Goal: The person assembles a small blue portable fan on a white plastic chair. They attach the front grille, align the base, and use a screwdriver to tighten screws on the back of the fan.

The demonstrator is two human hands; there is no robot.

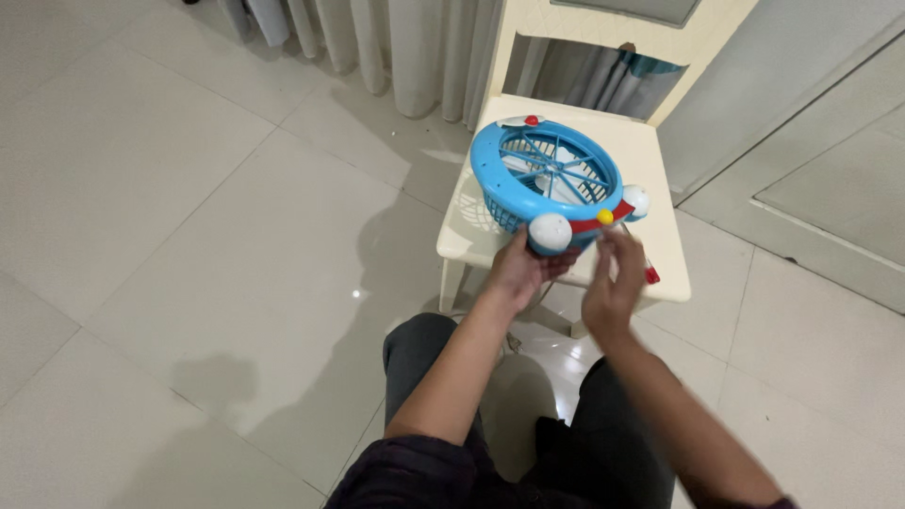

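Observation:
A round blue toy-like fan with a grille front, white knobs and red and yellow trim lies tilted on a cream chair seat. My left hand grips its lower edge beneath a white knob. My right hand is just to the right, fingers curled near the fan's red trim; a thin tool with a red handle pokes out beside it on the seat. Whether my right hand holds that tool is unclear.
The cream chair stands against pale curtains and a white wall panel. Glossy light floor tiles spread to the left. My knees in dark trousers sit below the chair's front edge.

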